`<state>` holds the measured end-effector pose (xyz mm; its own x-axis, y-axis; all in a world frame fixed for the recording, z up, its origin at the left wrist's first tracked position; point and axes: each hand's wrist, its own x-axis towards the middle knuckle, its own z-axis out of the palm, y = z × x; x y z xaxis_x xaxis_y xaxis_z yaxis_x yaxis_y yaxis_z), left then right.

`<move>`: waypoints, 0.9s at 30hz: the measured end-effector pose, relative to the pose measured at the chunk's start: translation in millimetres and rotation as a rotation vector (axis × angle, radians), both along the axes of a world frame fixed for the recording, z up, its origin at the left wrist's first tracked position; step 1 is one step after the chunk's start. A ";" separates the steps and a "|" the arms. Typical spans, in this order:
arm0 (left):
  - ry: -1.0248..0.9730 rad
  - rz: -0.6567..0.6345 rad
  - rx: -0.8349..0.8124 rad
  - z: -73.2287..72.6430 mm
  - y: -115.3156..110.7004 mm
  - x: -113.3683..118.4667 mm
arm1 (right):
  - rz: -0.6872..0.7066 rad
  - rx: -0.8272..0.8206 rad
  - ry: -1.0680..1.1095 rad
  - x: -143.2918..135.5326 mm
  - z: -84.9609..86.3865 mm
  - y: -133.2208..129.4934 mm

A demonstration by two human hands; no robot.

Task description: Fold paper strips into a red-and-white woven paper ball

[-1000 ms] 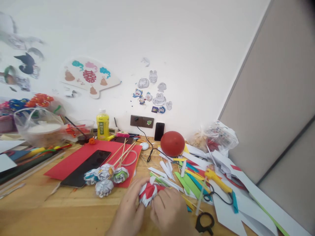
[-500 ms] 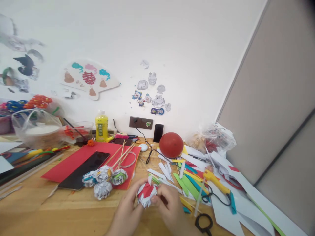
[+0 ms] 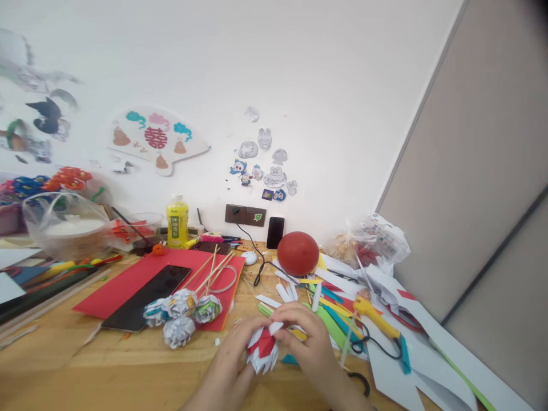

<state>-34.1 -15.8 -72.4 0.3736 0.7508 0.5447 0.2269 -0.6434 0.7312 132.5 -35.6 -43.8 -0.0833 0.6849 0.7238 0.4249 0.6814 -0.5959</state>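
A folded red and white paper piece with pointed tips is between my hands, low in the middle of the view. My left hand is wrapped round its left side and underside. The thumb and fingers of my right hand pinch its upper right edge. To the left, several crumpled paper flowers on wooden sticks rest on a black phone and red paper. Strips of coloured paper lie behind and to the right of my hands.
A red balloon sits near the wall, beside an upright phone. On the right are a yellow glue gun with a cord and white paper sheets. A yellow bottle and plastic bag stand at the back left.
The paper piece has tilted and moved slightly right and down. My right hand has risen from its lower right side to its upper right edge and now covers part of the strips.
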 end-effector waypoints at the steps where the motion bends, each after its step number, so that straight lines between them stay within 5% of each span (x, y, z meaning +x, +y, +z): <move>1: -0.003 -0.002 -0.003 0.5 0.2 0.3 | -0.037 -0.001 -0.011 0.0 -1.1 0.1; 6: 0.009 -0.014 0.061 -0.8 4.4 -0.2 | -0.138 -0.003 -0.074 -1.2 -3.5 -0.1; 13: 0.055 -0.011 -0.023 -0.2 3.6 -0.8 | -0.103 0.030 -0.087 -2.5 -2.4 -0.6; 23: 0.082 -0.029 -0.099 7.9 -0.2 1.8 | -0.018 -0.174 -0.141 2.6 6.5 -3.1; 27: 0.144 0.023 -0.006 8.1 2.1 2.0 | -0.094 -0.317 -0.152 2.9 5.4 -0.2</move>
